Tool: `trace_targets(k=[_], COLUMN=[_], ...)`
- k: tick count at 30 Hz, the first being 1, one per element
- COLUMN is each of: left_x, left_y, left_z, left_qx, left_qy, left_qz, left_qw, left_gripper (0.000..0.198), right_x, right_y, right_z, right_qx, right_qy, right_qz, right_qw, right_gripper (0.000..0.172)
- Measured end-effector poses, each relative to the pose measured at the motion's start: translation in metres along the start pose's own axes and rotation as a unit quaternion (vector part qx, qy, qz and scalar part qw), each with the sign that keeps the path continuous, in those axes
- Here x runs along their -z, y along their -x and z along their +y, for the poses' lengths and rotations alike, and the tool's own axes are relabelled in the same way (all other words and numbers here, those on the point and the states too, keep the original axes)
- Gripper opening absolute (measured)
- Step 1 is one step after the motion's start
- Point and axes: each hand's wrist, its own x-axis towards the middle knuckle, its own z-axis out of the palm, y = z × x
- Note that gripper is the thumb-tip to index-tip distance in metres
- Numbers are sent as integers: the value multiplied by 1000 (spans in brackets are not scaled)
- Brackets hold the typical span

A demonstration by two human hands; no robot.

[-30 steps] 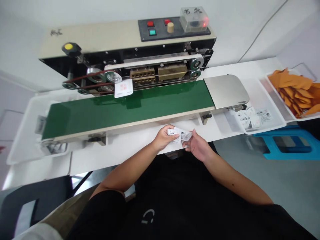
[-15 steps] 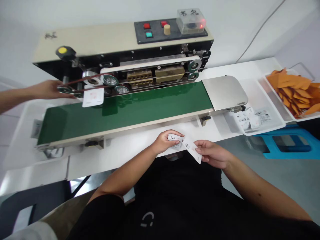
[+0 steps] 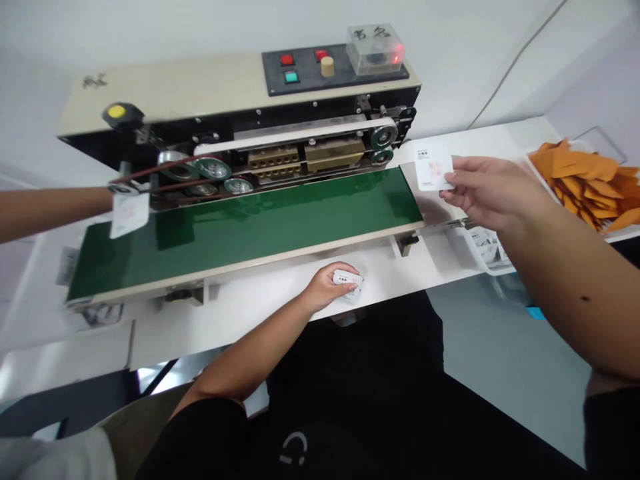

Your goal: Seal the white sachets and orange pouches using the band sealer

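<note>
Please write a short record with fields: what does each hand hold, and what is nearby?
Right hand: holds a flat white printed sachet near the green conveyor belt's right end.
Left hand: grips a small stack of white sachets on the white table edge.
Co-worker's arm: at the belt's left end, beside another white sachet.
Far right: orange paper packets, heaped.

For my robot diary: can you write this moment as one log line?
right hand: holds white sachet beside green belt | left hand: grips sachets on table

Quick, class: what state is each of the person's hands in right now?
Left hand: closed on packets.
Right hand: fingers pinching a single packet.
</note>
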Motion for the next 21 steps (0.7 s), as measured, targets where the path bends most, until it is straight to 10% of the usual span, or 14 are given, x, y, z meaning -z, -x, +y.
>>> trace_targets(k=[13,21], left_x=[2,2], left_y=[0,0], left_z=[-1,0], left_qx=[2,2], left_qy=[1,1], left_qz=[-8,-11], left_qw=[1000,1000], left_gripper=[55,56], right_x=[-34,-47], right_y=[-59,-38], right_z=[9,4], right_qx=[-10,-9], right_qy=[39,54], right_qz=[-44,-63], right_qw=[998,997], right_gripper=[21,20])
